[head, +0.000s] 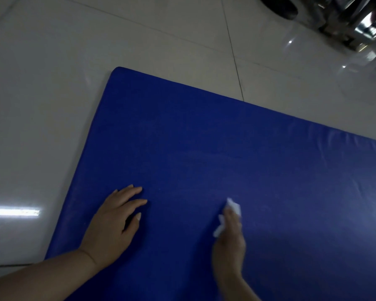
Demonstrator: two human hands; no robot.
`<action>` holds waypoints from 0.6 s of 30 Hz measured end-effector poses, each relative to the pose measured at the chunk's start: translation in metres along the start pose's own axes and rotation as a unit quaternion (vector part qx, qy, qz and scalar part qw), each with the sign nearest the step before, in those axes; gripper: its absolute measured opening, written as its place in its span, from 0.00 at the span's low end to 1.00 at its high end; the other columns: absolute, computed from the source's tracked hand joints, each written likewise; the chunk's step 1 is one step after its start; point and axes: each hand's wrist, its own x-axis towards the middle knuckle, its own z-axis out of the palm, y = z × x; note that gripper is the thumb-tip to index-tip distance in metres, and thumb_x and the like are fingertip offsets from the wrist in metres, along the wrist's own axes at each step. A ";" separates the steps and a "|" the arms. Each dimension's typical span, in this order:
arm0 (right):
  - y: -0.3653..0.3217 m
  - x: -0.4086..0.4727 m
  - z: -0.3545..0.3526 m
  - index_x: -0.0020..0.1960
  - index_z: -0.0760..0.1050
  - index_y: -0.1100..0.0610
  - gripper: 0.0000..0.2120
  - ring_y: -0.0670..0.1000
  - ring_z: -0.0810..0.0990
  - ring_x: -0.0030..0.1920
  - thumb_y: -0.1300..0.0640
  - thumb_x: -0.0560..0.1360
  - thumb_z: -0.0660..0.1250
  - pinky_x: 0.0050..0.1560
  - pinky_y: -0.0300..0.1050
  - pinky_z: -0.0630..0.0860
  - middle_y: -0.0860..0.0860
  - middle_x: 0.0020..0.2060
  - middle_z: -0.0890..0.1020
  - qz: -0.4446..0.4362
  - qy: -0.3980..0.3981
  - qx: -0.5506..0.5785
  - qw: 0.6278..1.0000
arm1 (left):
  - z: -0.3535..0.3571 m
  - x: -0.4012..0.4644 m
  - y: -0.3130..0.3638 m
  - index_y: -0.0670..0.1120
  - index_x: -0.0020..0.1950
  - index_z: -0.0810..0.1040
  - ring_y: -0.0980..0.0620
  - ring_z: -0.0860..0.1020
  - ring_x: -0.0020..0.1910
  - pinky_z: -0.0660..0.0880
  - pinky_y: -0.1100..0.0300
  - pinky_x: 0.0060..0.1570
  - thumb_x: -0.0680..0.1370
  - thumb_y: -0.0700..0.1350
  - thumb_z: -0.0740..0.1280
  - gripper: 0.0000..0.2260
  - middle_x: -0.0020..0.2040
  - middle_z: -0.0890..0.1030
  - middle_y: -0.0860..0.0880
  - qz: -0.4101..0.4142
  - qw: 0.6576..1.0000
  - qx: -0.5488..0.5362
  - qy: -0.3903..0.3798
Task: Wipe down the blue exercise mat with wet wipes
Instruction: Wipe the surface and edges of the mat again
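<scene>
Mat (215, 148) blue, flat on tiled floor (52, 94), corner upper centre-left. Left hand (115, 222) flat, fingers extended, near left edge. Right hand (229, 242) presses white wipe (232, 206) lower centre; open mat beyond.
</scene>
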 end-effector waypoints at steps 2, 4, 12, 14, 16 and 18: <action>-0.034 -0.031 0.020 0.76 0.40 0.47 0.26 0.44 0.44 0.76 0.57 0.81 0.48 0.72 0.31 0.47 0.52 0.77 0.42 -0.139 -0.022 0.003 0.990 | -0.003 0.000 -0.002 0.46 0.60 0.80 0.57 0.64 0.70 0.50 0.64 0.73 0.76 0.53 0.53 0.22 0.68 0.72 0.51 0.011 1.000 0.022 -0.018; -0.061 -0.050 0.038 0.76 0.48 0.63 0.29 0.54 0.51 0.76 0.61 0.78 0.54 0.75 0.45 0.52 0.59 0.76 0.47 -0.272 -0.217 -0.042 0.937 | -0.003 0.000 -0.002 0.45 0.59 0.80 0.56 0.64 0.69 0.51 0.63 0.72 0.76 0.52 0.54 0.22 0.68 0.73 0.49 0.012 0.999 0.033 -0.025; 0.001 0.015 -0.033 0.72 0.57 0.45 0.33 0.43 0.58 0.74 0.74 0.76 0.55 0.68 0.25 0.53 0.42 0.73 0.62 -0.112 -0.141 -0.068 0.981 | -0.001 -0.002 -0.005 0.44 0.58 0.81 0.56 0.63 0.69 0.51 0.61 0.72 0.77 0.51 0.55 0.20 0.67 0.74 0.49 0.032 0.999 0.031 -0.011; 0.019 0.029 -0.045 0.75 0.54 0.49 0.39 0.43 0.52 0.75 0.80 0.72 0.52 0.69 0.31 0.54 0.43 0.75 0.57 0.015 -0.070 -0.083 0.994 | 0.000 -0.002 -0.006 0.44 0.58 0.81 0.56 0.63 0.69 0.52 0.60 0.72 0.77 0.51 0.55 0.20 0.67 0.74 0.49 0.034 0.999 0.030 -0.007; 0.014 0.022 -0.037 0.76 0.57 0.54 0.37 0.42 0.50 0.75 0.79 0.72 0.52 0.74 0.37 0.50 0.44 0.76 0.55 0.023 -0.058 -0.100 0.993 | 0.001 -0.002 -0.007 0.44 0.57 0.81 0.56 0.64 0.69 0.52 0.61 0.73 0.77 0.51 0.55 0.20 0.66 0.74 0.48 0.039 0.999 0.035 -0.004; -0.005 0.000 -0.014 0.74 0.61 0.61 0.32 0.45 0.55 0.75 0.79 0.73 0.54 0.74 0.36 0.46 0.48 0.75 0.57 -0.068 -0.062 -0.114 0.989 | 0.001 -0.001 -0.006 0.43 0.57 0.81 0.55 0.64 0.69 0.52 0.61 0.72 0.77 0.50 0.55 0.19 0.66 0.75 0.47 0.042 0.998 0.036 -0.001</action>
